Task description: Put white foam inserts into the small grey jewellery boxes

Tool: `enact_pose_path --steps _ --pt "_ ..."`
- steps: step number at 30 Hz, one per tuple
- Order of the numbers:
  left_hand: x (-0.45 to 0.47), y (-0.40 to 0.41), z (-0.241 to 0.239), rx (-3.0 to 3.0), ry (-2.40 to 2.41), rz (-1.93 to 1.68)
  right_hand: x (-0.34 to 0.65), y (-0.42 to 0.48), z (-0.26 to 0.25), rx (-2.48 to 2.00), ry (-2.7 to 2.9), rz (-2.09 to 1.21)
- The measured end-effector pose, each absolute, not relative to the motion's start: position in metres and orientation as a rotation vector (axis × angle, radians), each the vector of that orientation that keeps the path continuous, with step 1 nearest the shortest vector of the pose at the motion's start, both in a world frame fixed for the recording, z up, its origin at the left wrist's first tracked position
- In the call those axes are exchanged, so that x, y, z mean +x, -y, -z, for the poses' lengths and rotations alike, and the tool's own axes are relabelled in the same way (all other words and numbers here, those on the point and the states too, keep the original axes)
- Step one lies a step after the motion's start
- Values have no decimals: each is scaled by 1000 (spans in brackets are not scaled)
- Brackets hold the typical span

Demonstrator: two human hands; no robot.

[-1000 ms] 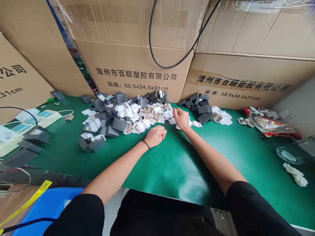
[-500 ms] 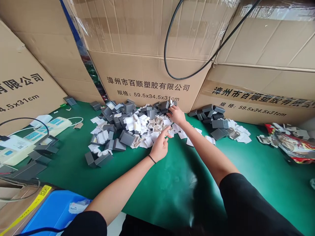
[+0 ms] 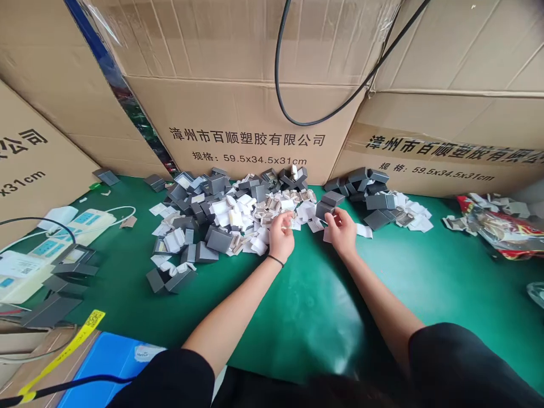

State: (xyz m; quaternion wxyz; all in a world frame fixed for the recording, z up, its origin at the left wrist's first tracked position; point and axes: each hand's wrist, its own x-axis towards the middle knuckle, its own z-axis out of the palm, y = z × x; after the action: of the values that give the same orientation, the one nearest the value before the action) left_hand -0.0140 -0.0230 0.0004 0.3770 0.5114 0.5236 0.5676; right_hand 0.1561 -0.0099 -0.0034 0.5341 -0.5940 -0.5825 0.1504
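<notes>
Grey box (image 3: 330,203) is in your right grip (image 3: 343,231), between the main heap (image 3: 221,212) and the smaller right-hand pile (image 3: 378,198); your thumb and fingers close on its near side, while your left grip (image 3: 281,238) is half curled, with nothing clearly in it. To handle the box well, pinch it lightly, since its walls look easy to dent; support the far side with your left fingers, and lift clear of the white slips (image 3: 308,212) so none drag along.

As for containers, an open grey box (image 3: 176,280) at the heap's near left corner has white material showing; a red-edged plastic bag (image 3: 510,229) has pale pieces lying about its top; the blue bin (image 3: 108,354) carries a labelled packet (image 3: 148,353); the large cartons (image 3: 242,107) behind the desk (image 3: 306,317) hide their contents.
</notes>
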Motion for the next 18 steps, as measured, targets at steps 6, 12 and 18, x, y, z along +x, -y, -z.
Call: enact_pose_path --steps 6,12,18 --pt "12 20 -2 1139 -1028 -1455 166 48 5 -1349 1858 159" --pt "-3 41 -11 1341 -759 -1135 155 64 3 -1216 2005 77" --pt "-15 38 -22 1161 -848 -1023 175 61 -5 -1170 2067 -52"
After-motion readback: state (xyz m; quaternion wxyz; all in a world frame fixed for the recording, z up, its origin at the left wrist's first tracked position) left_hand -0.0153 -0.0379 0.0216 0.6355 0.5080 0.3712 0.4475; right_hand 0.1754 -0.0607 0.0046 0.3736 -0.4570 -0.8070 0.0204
